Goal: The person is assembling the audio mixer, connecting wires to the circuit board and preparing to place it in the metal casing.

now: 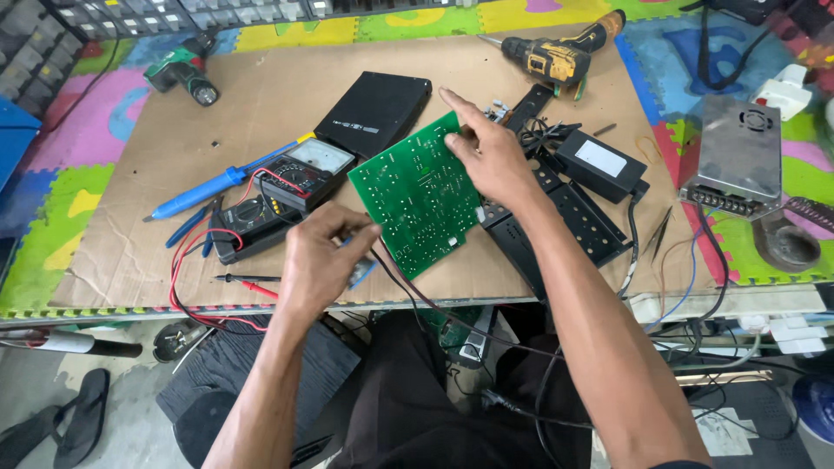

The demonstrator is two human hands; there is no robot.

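Green circuit board [419,193] lies tilted on the cardboard-covered bench [113,252], its upper right edge under the right hand [491,156], whose fingers [459,106] spread flat over it without closing. The left hand [320,260], just off the board's lower left corner, has its fingers [352,239] pinched around a small bluish part I cannot make out. I count one board, two meters [278,195], two drills [565,54] and one blue soldering iron [204,188].

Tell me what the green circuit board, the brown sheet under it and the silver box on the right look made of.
Green circuit board: seemingly rigid laminate, matte green coating with solder dots. Brown sheet: corrugated cardboard, dull, creased, with rough edges. Silver box: probably sheet metal, perforated, grey sheen with a fan opening.
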